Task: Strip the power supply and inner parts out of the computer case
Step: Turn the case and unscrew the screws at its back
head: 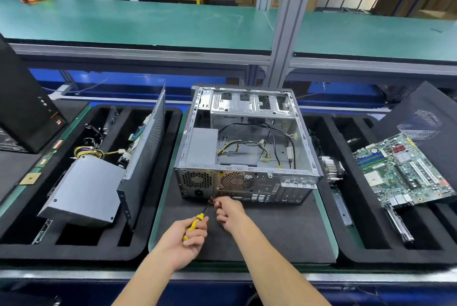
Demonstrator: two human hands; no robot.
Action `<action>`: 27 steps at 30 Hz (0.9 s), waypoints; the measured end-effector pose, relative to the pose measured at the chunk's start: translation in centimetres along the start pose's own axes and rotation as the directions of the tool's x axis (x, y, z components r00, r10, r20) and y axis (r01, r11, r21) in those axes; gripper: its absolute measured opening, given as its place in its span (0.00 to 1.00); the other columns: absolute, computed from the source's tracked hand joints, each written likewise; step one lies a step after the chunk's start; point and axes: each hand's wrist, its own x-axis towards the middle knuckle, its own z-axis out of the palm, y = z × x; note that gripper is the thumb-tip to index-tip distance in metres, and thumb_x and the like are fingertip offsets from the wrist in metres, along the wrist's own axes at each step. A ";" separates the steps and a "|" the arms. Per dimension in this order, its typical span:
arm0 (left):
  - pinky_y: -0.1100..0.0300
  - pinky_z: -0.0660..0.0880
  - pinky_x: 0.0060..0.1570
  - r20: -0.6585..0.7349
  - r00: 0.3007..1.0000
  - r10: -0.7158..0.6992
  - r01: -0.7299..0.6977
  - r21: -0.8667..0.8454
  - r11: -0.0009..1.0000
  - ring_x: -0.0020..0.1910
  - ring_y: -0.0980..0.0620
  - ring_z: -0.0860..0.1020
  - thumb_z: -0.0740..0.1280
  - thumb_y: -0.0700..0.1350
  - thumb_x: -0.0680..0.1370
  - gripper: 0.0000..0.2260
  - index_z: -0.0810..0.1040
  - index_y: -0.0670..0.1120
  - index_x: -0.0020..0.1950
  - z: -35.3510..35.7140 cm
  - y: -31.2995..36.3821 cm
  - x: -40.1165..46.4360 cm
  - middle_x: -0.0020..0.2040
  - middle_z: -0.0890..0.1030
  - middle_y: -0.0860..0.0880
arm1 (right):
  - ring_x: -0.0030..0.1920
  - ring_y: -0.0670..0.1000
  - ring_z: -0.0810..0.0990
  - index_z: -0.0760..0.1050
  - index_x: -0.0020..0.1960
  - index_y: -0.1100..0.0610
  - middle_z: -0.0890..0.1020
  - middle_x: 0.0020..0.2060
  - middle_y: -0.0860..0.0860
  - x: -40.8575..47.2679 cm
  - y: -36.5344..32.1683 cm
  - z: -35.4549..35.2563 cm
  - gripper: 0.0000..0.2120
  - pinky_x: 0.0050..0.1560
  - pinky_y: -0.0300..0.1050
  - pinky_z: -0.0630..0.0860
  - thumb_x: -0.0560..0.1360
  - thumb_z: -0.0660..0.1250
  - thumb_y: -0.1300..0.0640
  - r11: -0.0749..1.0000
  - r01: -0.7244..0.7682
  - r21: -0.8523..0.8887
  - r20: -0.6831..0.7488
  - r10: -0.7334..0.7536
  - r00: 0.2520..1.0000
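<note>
The open computer case (pixel 306 147) lies on its side on a black mat, rear panel toward me. A grey power supply (pixel 202 146) sits in its left rear corner, with yellow and black cables (pixel 243 145) spilling across the case floor. My left hand (pixel 183 236) grips a yellow-handled screwdriver (pixel 195 225) whose tip reaches the lower rear panel below the power supply. My right hand (pixel 228 211) has curled fingers that pinch at the screwdriver tip by the panel; what they hold is too small to see.
The left black foam tray (pixel 74 244) holds another power supply (pixel 86 189), cables and a side panel (pixel 146 147). On the right tray (pixel 371 244) lie a green motherboard (pixel 405 169), a heatsink (pixel 331 168) and a black panel (pixel 425 118). A black tower (pixel 22 108) stands far left.
</note>
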 end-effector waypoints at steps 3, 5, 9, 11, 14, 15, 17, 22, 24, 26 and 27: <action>0.65 0.57 0.12 -0.027 1.000 -0.002 0.004 0.071 0.997 0.18 0.56 0.63 0.57 0.42 0.84 0.10 0.74 0.38 0.52 0.0 0.1 0.1 0.30 0.70 0.48 | 0.16 0.43 0.56 0.73 0.46 0.62 0.70 0.28 0.51 0.0 0.1 0.2 0.04 0.16 0.35 0.50 0.78 0.64 0.69 1.000 0.014 0.004 -0.032 -0.014 0.999; 0.66 0.57 0.12 -0.053 0.999 0.011 -0.003 0.154 0.988 0.19 0.56 0.63 0.57 0.44 0.84 0.11 0.74 0.38 0.53 0.0 0.1 0.2 0.30 0.70 0.48 | 0.15 0.43 0.56 0.72 0.42 0.62 0.70 0.29 0.52 0.2 0.3 0.3 0.07 0.16 0.36 0.50 0.77 0.64 0.70 1.000 0.025 0.018 -0.057 -0.024 0.998; 0.66 0.56 0.13 -0.080 0.996 0.040 -0.018 0.263 0.965 0.20 0.56 0.62 0.58 0.45 0.84 0.11 0.74 0.39 0.51 -0.2 -0.1 0.3 0.30 0.69 0.49 | 0.15 0.44 0.56 0.70 0.36 0.61 0.68 0.28 0.53 0.2 0.4 0.7 0.12 0.16 0.35 0.50 0.77 0.61 0.71 0.999 0.032 0.004 -0.108 -0.032 0.994; 0.67 0.56 0.13 -0.095 0.994 0.060 -0.028 0.303 0.953 0.20 0.57 0.61 0.58 0.46 0.85 0.12 0.74 0.39 0.50 -0.5 -0.1 0.3 0.30 0.69 0.48 | 0.15 0.44 0.56 0.70 0.34 0.61 0.67 0.27 0.53 0.2 0.3 0.7 0.13 0.17 0.35 0.50 0.76 0.61 0.71 0.999 0.037 -0.036 -0.128 -0.041 0.991; 0.67 0.56 0.13 -0.114 0.988 0.107 -0.055 0.385 0.921 0.19 0.57 0.62 0.57 0.47 0.85 0.15 0.75 0.38 0.48 -1.1 -0.2 0.2 0.30 0.70 0.48 | 0.15 0.44 0.56 0.70 0.33 0.60 0.67 0.27 0.52 0.0 0.1 0.7 0.14 0.17 0.35 0.50 0.76 0.62 0.70 0.996 0.037 -0.076 -0.118 -0.046 0.992; 0.67 0.57 0.13 -0.121 0.984 0.127 -0.067 0.413 0.908 0.19 0.57 0.62 0.57 0.48 0.85 0.15 0.75 0.38 0.48 -1.2 -0.2 0.1 0.30 0.70 0.48 | 0.15 0.44 0.56 0.70 0.33 0.60 0.68 0.27 0.52 -0.1 0.0 0.7 0.14 0.17 0.35 0.50 0.76 0.63 0.70 0.997 0.034 -0.076 -0.108 -0.042 0.993; 0.67 0.56 0.13 -0.140 0.975 0.175 -0.091 0.468 0.879 0.19 0.57 0.62 0.57 0.48 0.85 0.16 0.76 0.38 0.47 -1.3 -0.4 0.0 0.29 0.71 0.48 | 0.15 0.43 0.56 0.70 0.34 0.59 0.69 0.26 0.51 -0.3 -0.1 0.7 0.13 0.16 0.35 0.50 0.76 0.64 0.69 0.998 0.028 -0.054 -0.090 -0.033 0.995; 0.67 0.56 0.15 -0.145 0.949 0.278 -0.148 0.576 0.804 0.20 0.57 0.62 0.59 0.48 0.85 0.16 0.77 0.38 0.47 -1.4 -0.6 -0.4 0.29 0.72 0.48 | 0.15 0.43 0.57 0.69 0.36 0.58 0.71 0.25 0.51 -0.8 0.0 0.7 0.13 0.15 0.35 0.51 0.76 0.66 0.69 1.000 0.016 0.010 -0.077 -0.015 0.997; 0.67 0.56 0.15 -0.140 0.944 0.299 -0.162 0.594 0.788 0.21 0.56 0.63 0.59 0.48 0.85 0.15 0.77 0.38 0.48 -1.4 -0.8 -0.6 0.29 0.72 0.48 | 0.16 0.44 0.57 0.69 0.36 0.59 0.71 0.25 0.51 -0.9 0.1 0.8 0.13 0.15 0.35 0.51 0.76 0.66 0.69 0.999 0.010 0.041 -0.088 -0.007 0.996; 0.66 0.57 0.16 -0.136 0.937 0.320 -0.173 0.617 0.768 0.21 0.56 0.63 0.60 0.49 0.85 0.15 0.78 0.39 0.48 -1.3 -1.0 -0.7 0.30 0.72 0.48 | 0.16 0.43 0.57 0.70 0.37 0.59 0.71 0.26 0.51 -1.1 0.1 0.9 0.12 0.15 0.35 0.51 0.76 0.66 0.69 0.998 0.008 0.056 -0.094 -0.003 0.996; 0.66 0.57 0.16 -0.136 0.934 0.331 -0.176 0.631 0.756 0.21 0.56 0.63 0.60 0.49 0.85 0.15 0.78 0.39 0.48 -1.3 -1.0 -0.7 0.29 0.72 0.48 | 0.16 0.43 0.57 0.70 0.37 0.59 0.71 0.26 0.51 -1.3 0.0 0.9 0.11 0.15 0.35 0.51 0.76 0.66 0.69 0.999 0.009 0.052 -0.095 -0.004 0.995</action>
